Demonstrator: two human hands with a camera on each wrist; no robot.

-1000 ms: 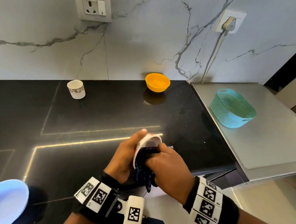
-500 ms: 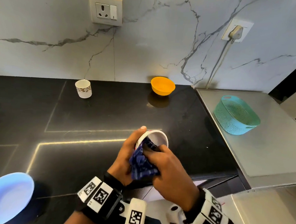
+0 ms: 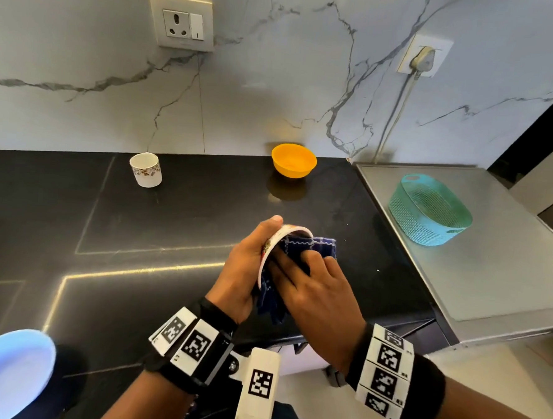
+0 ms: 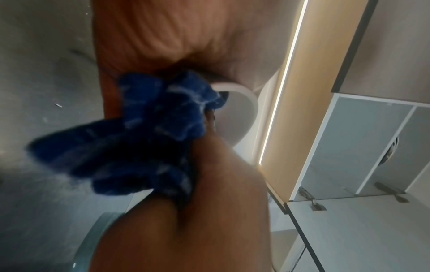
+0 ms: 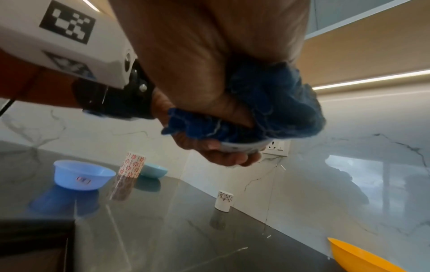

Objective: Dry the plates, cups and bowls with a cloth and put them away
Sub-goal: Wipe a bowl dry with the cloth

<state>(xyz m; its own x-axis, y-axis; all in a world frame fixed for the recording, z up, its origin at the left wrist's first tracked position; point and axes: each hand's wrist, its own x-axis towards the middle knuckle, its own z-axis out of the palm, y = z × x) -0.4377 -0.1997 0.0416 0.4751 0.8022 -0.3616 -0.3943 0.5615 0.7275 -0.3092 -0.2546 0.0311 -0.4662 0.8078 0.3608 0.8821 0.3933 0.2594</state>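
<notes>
My left hand (image 3: 247,266) grips a white floral cup (image 3: 275,241) above the black counter's front edge, thumb on the far rim and the mouth turned right. My right hand (image 3: 317,284) holds a dark blue checked cloth (image 3: 313,247) and pushes it into the cup's mouth with its fingers. The rest of the cloth hangs bunched below the hands (image 3: 271,303). In the left wrist view the cloth (image 4: 144,138) hides most of the white cup rim (image 4: 243,108). In the right wrist view the cloth (image 5: 274,110) is bunched in my palm, over the cup (image 5: 244,147).
A second floral cup (image 3: 146,170) and an orange bowl (image 3: 293,165) stand at the wall. A teal mesh basket (image 3: 429,209) sits on the steel surface at right. A pale blue bowl (image 3: 6,371) is at front left; further left stand a patterned tumbler (image 5: 131,167) and a teal bowl (image 5: 154,171).
The right hand has turned and worked the cloth deeper into the cup, its fingers now stretched across the mouth. The cup stays in my left hand, its mouth turned more to the right.
</notes>
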